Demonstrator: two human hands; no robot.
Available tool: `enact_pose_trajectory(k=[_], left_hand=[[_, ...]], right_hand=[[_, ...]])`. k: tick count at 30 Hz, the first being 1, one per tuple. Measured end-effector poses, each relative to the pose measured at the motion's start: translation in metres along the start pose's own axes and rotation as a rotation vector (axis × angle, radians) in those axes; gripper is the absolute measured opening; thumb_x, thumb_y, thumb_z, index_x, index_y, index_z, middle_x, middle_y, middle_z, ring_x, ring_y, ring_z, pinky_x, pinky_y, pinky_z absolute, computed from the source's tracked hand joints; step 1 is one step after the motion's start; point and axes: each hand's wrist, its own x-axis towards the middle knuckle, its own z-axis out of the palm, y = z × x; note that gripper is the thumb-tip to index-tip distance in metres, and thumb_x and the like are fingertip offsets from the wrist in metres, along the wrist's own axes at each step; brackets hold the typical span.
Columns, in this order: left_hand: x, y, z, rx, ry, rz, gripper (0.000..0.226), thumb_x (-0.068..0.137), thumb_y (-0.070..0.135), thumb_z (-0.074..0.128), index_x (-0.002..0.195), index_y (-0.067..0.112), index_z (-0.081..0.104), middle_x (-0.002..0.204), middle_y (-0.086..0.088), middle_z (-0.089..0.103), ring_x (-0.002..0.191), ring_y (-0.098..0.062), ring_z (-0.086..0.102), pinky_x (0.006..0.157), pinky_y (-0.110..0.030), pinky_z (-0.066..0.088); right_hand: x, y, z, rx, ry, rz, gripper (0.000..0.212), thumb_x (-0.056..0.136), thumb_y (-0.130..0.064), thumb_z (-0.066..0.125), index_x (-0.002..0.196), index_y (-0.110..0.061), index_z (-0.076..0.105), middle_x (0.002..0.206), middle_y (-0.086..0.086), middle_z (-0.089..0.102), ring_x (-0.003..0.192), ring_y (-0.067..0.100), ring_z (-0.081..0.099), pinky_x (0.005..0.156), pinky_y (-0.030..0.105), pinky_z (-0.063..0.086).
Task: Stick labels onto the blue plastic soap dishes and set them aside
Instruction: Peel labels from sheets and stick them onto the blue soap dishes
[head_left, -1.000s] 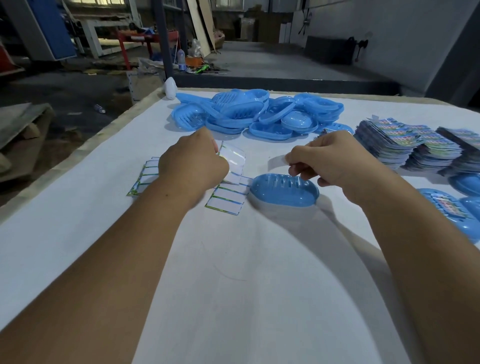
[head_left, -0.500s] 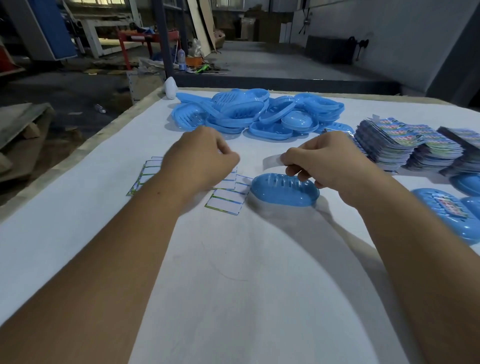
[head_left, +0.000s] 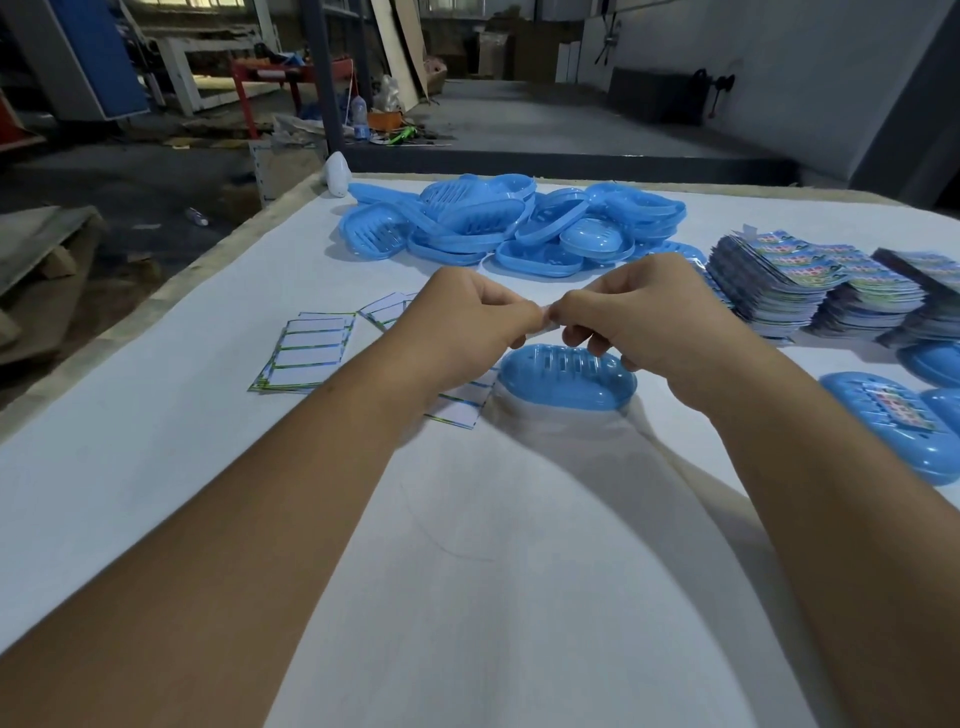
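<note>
A blue oval plastic soap dish (head_left: 566, 382) with slots along its top is lying upside down near the middle of the white-covered table (head_left: 467, 571), directly under the two hands. The left hand (head_left: 462, 325) and the right hand (head_left: 639, 317) are meeting fingertip to fingertip just above it, both pinching a small pale translucent label (head_left: 545, 316) between thumb and forefinger (only a sliver of it is showing, so its print is hard to make out). The right hand's other fingers are curling down toward the dish's top, seemingly brushing it.

A loose pile of blue plastic soap dishes (head_left: 509, 223) is sitting toward the far edge of the table. Stacks of colourful printed cards (head_left: 810, 286) are standing near the right edge, and a blue dish bearing a colourful label (head_left: 893, 421) is lying nearer, partly cut off by the frame. White sheets with green-edged label strips (head_left: 306, 353) are lying left of the hands, another sheet partly hidden beneath the left wrist.

Beyond the table a dim workshop floor is showing, with a red metal frame (head_left: 291, 73) and clutter too dark to identify.
</note>
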Motion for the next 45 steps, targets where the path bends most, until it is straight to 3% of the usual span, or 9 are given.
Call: enact_pose_trajectory(k=[3, 6, 9, 14, 21, 33, 37, 40, 45], left_hand=[[-0.002, 0.001, 0.001, -0.017, -0.001, -0.012, 0.017, 0.080, 0.041, 0.078, 0.076, 0.024, 0.080, 0.058, 0.017, 0.064, 0.048, 0.004, 0.048, 0.061, -0.025, 0.040], [-0.001, 0.001, -0.001, -0.010, 0.004, -0.016, 0.023, 0.079, 0.042, 0.075, 0.076, 0.020, 0.080, 0.067, 0.006, 0.065, 0.060, -0.008, 0.048, 0.062, -0.027, 0.040], [-0.001, 0.000, -0.003, -0.007, 0.014, -0.026, 0.026, 0.079, 0.043, 0.072, 0.077, 0.018, 0.079, 0.070, 0.003, 0.066, 0.065, -0.013, 0.050, 0.063, -0.029, 0.041], [0.001, -0.001, -0.005, -0.023, 0.062, -0.016, 0.023, 0.077, 0.049, 0.079, 0.075, 0.026, 0.080, 0.056, 0.018, 0.064, 0.054, 0.002, 0.053, 0.059, -0.024, 0.041], [0.004, -0.003, -0.005, 0.005, 0.116, -0.017, 0.022, 0.079, 0.039, 0.076, 0.071, 0.018, 0.077, 0.057, 0.008, 0.060, 0.041, -0.001, 0.042, 0.053, -0.022, 0.039], [0.008, -0.007, -0.001, 0.005, 0.116, -0.044, 0.027, 0.079, 0.042, 0.076, 0.071, 0.017, 0.076, 0.051, 0.013, 0.058, 0.038, 0.000, 0.041, 0.053, -0.023, 0.036], [0.011, -0.010, 0.002, 0.026, 0.127, -0.066, 0.031, 0.077, 0.052, 0.078, 0.075, 0.021, 0.077, 0.050, 0.019, 0.060, 0.040, 0.006, 0.049, 0.054, -0.024, 0.035], [0.013, -0.013, 0.006, 0.041, 0.114, -0.091, 0.031, 0.075, 0.051, 0.080, 0.073, 0.020, 0.076, 0.052, 0.015, 0.062, 0.040, 0.000, 0.049, 0.045, -0.019, 0.039], [0.012, -0.017, 0.012, 0.074, 0.016, -0.114, 0.040, 0.074, 0.043, 0.076, 0.076, 0.003, 0.070, 0.046, -0.002, 0.045, 0.037, -0.018, 0.035, 0.036, -0.013, 0.028]], right_hand=[[0.001, 0.000, 0.000, 0.049, -0.017, -0.008, 0.017, 0.074, -0.030, 0.076, 0.065, -0.016, 0.078, 0.064, -0.001, 0.073, 0.052, 0.005, 0.055, 0.041, 0.018, 0.039], [0.001, 0.001, -0.001, 0.058, -0.056, -0.019, 0.018, 0.076, -0.030, 0.078, 0.069, -0.013, 0.079, 0.071, 0.006, 0.075, 0.054, 0.006, 0.055, 0.043, 0.019, 0.039], [0.001, 0.002, -0.003, 0.066, -0.110, -0.047, 0.021, 0.083, -0.035, 0.079, 0.075, -0.015, 0.081, 0.074, -0.002, 0.077, 0.055, 0.002, 0.058, 0.045, 0.017, 0.041], [-0.001, 0.003, -0.005, 0.098, -0.166, -0.066, 0.027, 0.094, -0.040, 0.069, 0.086, -0.018, 0.081, 0.084, -0.008, 0.079, 0.058, 0.001, 0.060, 0.047, 0.017, 0.044], [0.005, 0.008, -0.008, 0.008, 0.055, 0.009, 0.022, 0.084, -0.036, 0.080, 0.071, -0.019, 0.079, 0.069, -0.009, 0.075, 0.047, -0.001, 0.056, 0.038, 0.016, 0.042], [0.006, 0.005, -0.011, -0.030, 0.032, 0.071, 0.024, 0.079, -0.032, 0.072, 0.064, -0.013, 0.076, 0.069, 0.001, 0.076, 0.053, 0.007, 0.056, 0.040, 0.015, 0.041], [0.004, 0.006, -0.015, -0.101, -0.036, 0.093, 0.028, 0.073, -0.047, 0.078, 0.063, -0.021, 0.076, 0.071, 0.005, 0.075, 0.059, 0.013, 0.056, 0.044, 0.019, 0.040], [0.005, 0.008, -0.017, -0.162, -0.045, 0.103, 0.032, 0.068, -0.050, 0.081, 0.061, -0.020, 0.075, 0.056, 0.002, 0.066, 0.060, 0.017, 0.052, 0.046, 0.022, 0.039], [0.006, 0.012, -0.020, -0.246, -0.086, 0.160, 0.040, 0.061, -0.050, 0.078, 0.064, -0.011, 0.072, 0.047, -0.002, 0.055, 0.055, 0.020, 0.042, 0.052, 0.030, 0.036]])
